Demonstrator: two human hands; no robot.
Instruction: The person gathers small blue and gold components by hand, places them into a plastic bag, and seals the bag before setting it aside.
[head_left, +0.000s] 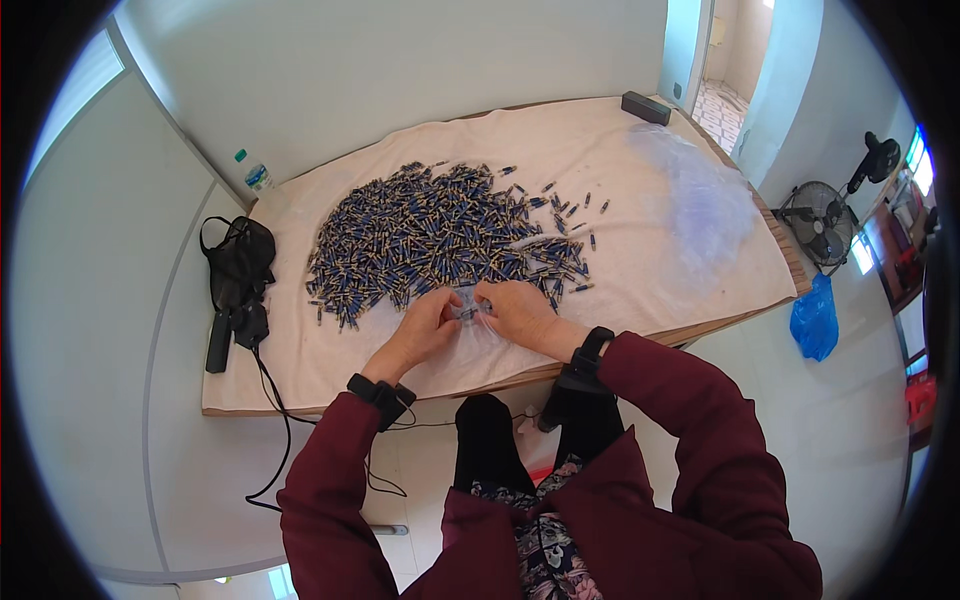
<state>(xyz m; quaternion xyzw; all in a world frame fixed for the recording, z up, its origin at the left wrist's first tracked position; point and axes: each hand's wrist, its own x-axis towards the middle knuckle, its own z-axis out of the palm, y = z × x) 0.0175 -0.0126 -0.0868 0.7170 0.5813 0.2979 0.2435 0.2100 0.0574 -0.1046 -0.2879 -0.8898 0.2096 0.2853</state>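
Note:
Between my hands, at the near edge of a big heap, is a small clear plastic bag (470, 313) with something dark in it, too small to name. My left hand (428, 322) pinches the bag's left side with curled fingers. On its right side my right hand (515, 312) grips the plastic, thumb and fingers pressed together. Just beyond my fingers spreads the heap of small dark-blue cylinders with gold-coloured ends (425, 235). Several of them lie scattered at its right side.
A cream cloth (650, 270) covers the table. Thin clear plastic bags (705, 205) lie at the right, a dark box (646, 108) at the far right corner. A black bag (240, 262), cables and a water bottle (257, 175) are at the left. A fan (822, 222) stands beyond the table.

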